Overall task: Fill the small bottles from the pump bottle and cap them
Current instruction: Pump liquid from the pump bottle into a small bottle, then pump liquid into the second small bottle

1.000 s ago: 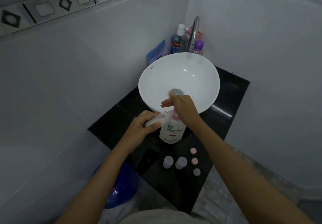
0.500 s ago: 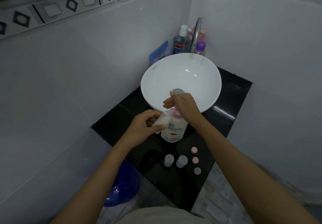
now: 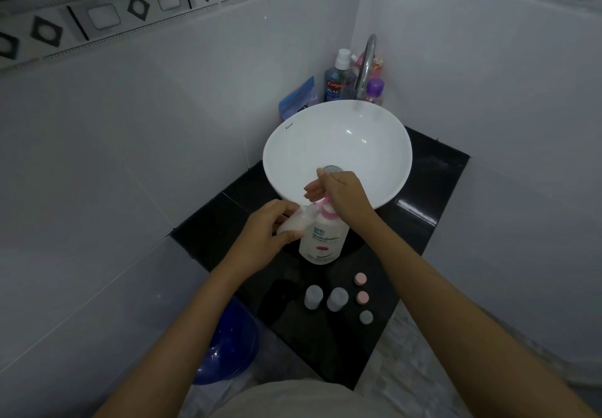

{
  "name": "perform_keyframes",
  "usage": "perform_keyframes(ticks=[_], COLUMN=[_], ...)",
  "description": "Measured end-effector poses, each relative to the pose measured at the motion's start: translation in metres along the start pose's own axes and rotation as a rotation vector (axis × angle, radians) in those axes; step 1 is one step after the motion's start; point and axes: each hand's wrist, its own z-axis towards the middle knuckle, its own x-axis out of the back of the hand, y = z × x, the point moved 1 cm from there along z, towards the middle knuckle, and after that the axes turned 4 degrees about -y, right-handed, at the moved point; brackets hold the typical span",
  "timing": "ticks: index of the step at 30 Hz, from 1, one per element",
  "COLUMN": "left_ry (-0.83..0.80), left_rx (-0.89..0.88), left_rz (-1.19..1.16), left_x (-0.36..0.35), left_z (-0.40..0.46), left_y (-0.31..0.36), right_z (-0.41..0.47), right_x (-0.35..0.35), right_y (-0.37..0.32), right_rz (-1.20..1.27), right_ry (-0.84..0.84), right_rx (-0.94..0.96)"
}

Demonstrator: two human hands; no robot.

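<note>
A white pump bottle (image 3: pixel 322 238) with a pink pump head stands on the black counter (image 3: pixel 420 196) in front of the basin. My right hand (image 3: pixel 342 194) rests on top of the pump head, fingers partly spread. My left hand (image 3: pixel 270 235) holds a small translucent bottle (image 3: pixel 298 220) tilted, its mouth against the pump's spout. Two more small bottles (image 3: pixel 313 296) (image 3: pixel 337 298) stand uncapped nearer to me. Beside them lie two pink caps (image 3: pixel 360 278) (image 3: pixel 362 297) and one grey cap (image 3: pixel 366 317).
A white bowl basin (image 3: pixel 338 144) with a chrome tap (image 3: pixel 366 62) fills the back of the counter. Mouthwash (image 3: pixel 337 75), a purple-capped bottle (image 3: pixel 374 90) and a blue pouch (image 3: pixel 299 98) stand behind it. A blue bucket (image 3: pixel 228 346) sits on the floor at the left. White tiled walls close both sides.
Both hands stay at the pump bottle. My left hand has shifted the small bottle slightly at the spout; the view itself has moved a little.
</note>
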Motion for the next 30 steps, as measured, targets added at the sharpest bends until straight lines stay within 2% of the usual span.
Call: perform_keyframes(ticks=[4,9,17,30], left_ry=[0.059,0.131,-0.037,-0.163], left_rx=[0.009,0.096,0.305,0.307], left_rz=[-0.091,-0.052,-0.066,-0.038], left_x=[0.003,-0.005,-0.046,-0.072], left_z=[-0.002,-0.009,-0.037,-0.054], left_y=[0.002,-0.019,-0.073,-0.110], right_z=[0.002,0.005,0.006,0.005], right_x=[0.000,-0.001,-0.001,-0.003], right_y=[0.002,0.004,0.005,0.007], right_rz=[0.009,0.030,0.077,0.077], right_ry=[0.014,0.004,0.004,0.009], right_rx=[-0.005,-0.010,-0.008,0.008])
